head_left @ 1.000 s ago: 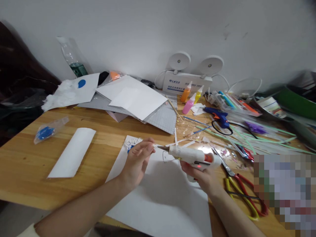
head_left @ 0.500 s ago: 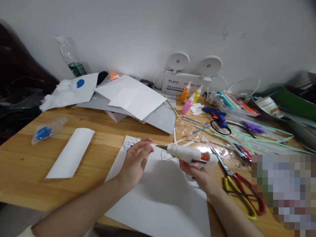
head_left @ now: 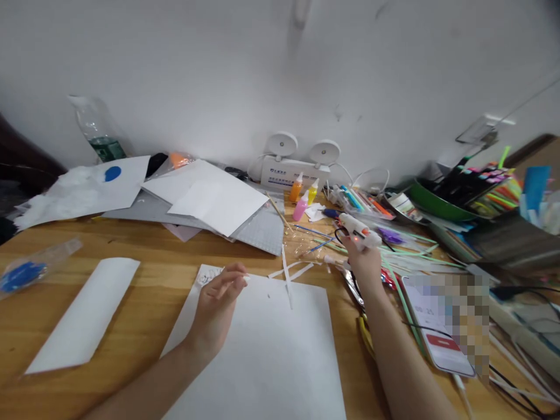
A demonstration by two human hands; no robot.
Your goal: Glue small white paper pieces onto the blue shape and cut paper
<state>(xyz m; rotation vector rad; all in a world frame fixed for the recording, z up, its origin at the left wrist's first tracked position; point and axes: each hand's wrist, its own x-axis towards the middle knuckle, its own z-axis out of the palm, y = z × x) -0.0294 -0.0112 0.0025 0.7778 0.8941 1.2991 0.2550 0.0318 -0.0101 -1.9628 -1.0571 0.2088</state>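
Note:
My left hand point(head_left: 217, 312) is above a large white sheet point(head_left: 266, 350), its thumb and fingertips pinched on a small white piece point(head_left: 247, 279). Most of that piece is hidden by the fingers. My right hand point(head_left: 366, 269) grips a white hot glue gun point(head_left: 357, 231) over the clutter at the right. A red light glows on the gun's side. Thin white paper strips point(head_left: 286, 274) lie across the sheet's far edge. Partly under my right forearm are scissors point(head_left: 366, 335) with a yellow handle.
A curved white paper piece point(head_left: 87, 315) lies at the left near a bag of blue material point(head_left: 21, 276). Papers point(head_left: 210, 195) are stacked at the back. Small paint bottles point(head_left: 301, 205), a green bowl of pens point(head_left: 433, 201) and a phone point(head_left: 431, 326) are to the right.
My right hand has carried the glue gun away from my left hand, forward and to the right. The left hand still pinches the small piece. The view has shifted right.

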